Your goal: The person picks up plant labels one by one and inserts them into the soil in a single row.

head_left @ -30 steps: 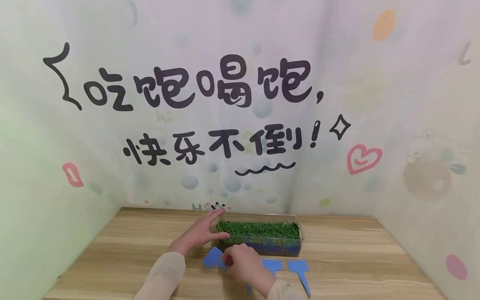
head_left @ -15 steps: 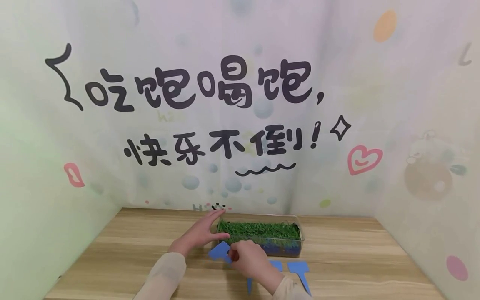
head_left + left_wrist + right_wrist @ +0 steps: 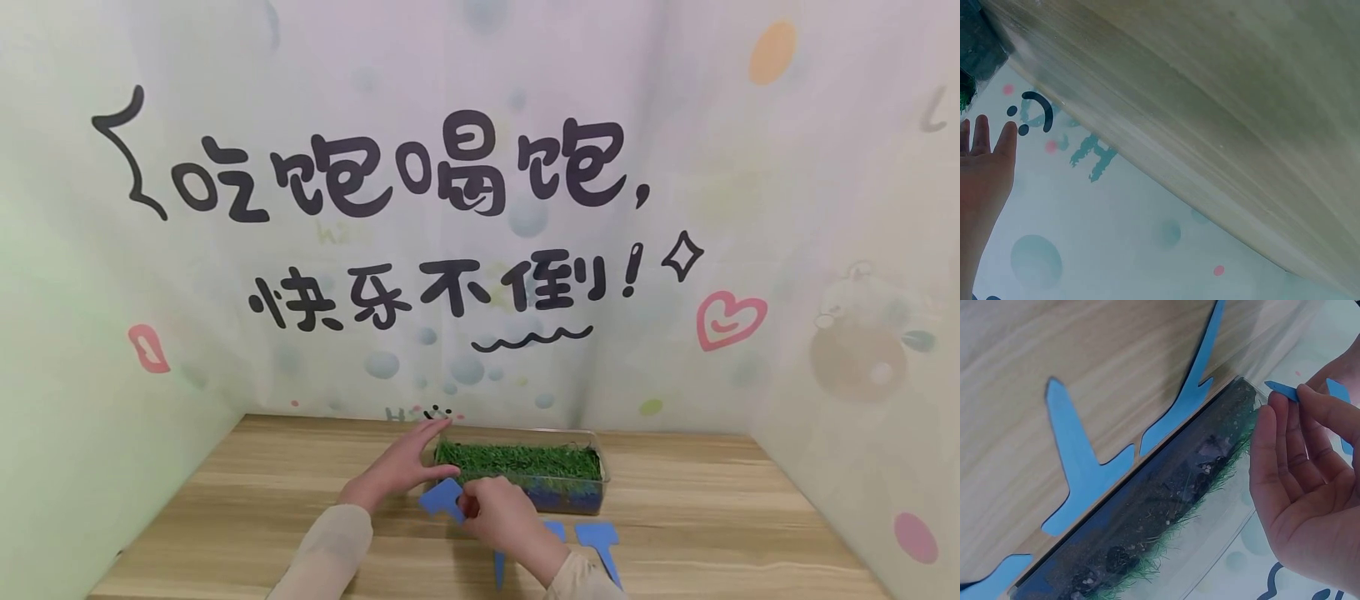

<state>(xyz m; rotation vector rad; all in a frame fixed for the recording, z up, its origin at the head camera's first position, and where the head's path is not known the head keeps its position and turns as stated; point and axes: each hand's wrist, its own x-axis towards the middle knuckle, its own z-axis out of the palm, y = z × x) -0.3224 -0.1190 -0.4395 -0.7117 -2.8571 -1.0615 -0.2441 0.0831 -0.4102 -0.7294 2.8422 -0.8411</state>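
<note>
My right hand (image 3: pixel 504 518) pinches a blue T-shaped plant label (image 3: pixel 440 497) between thumb and fingertips, just in front of the box's left end. Its pointed stem (image 3: pixel 1282 390) pokes out past the fingertips in the right wrist view. The clear plastic box (image 3: pixel 567 502) contains dark soil (image 3: pixel 1175 481) topped with short green grass (image 3: pixel 517 457). My left hand (image 3: pixel 397 465) is at the box's left end with fingers extended, the thumb spread apart toward the front wall. In the left wrist view, straight fingers (image 3: pixel 982 134) show close to the box (image 3: pixel 985 47).
More blue plant labels lie flat along the box's front: one at the right (image 3: pixel 597 534), another label (image 3: pixel 555 528) partly behind my right hand, and a third label's stem (image 3: pixel 499 571) below it. The wooden table (image 3: pixel 712 517) ends at a printed cloth backdrop (image 3: pixel 450 375).
My right hand has moved slightly up and to the right with the blue plant label, closer to the box. My left hand has stayed at the box's left end.
</note>
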